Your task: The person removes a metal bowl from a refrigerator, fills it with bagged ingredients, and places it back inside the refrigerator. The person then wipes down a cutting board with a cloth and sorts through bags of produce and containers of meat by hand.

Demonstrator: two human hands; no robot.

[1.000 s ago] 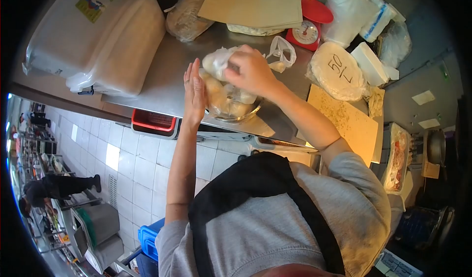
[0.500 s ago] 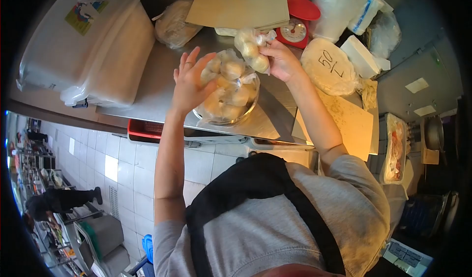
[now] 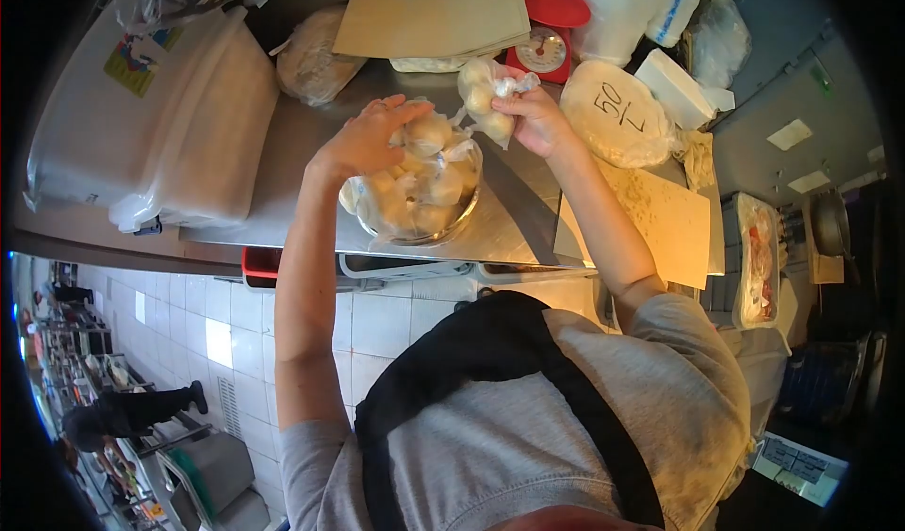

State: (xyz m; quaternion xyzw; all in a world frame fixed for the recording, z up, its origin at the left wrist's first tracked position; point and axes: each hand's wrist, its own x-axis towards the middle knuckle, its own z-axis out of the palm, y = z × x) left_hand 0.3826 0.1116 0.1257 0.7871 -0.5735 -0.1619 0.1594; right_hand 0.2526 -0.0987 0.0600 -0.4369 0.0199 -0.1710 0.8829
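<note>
A round metal bowl [image 3: 468,218] heaped with clear bags of pale round dough balls [image 3: 407,196] stands near the counter's front edge. My right hand [image 3: 533,116] grips the knotted neck of one such bag [image 3: 483,102], held up just beyond the bowl's right side. Over the bowl's upper left is my left hand [image 3: 372,137], its fingers spread against the top bags; whether it grips any of them cannot be made out.
Large plastic tubs [image 3: 151,126] stand on the left. Behind are brown cardboard sheets [image 3: 434,24], a red scale [image 3: 542,49] and a round bag marked 50 [image 3: 611,112]. A stained board [image 3: 650,215] lies to the right. Another person [image 3: 132,413] bends at a far bench.
My left hand has come down and turned inward onto the bags in the bowl. My right hand still holds its bag. The whole view has shifted slightly.
</note>
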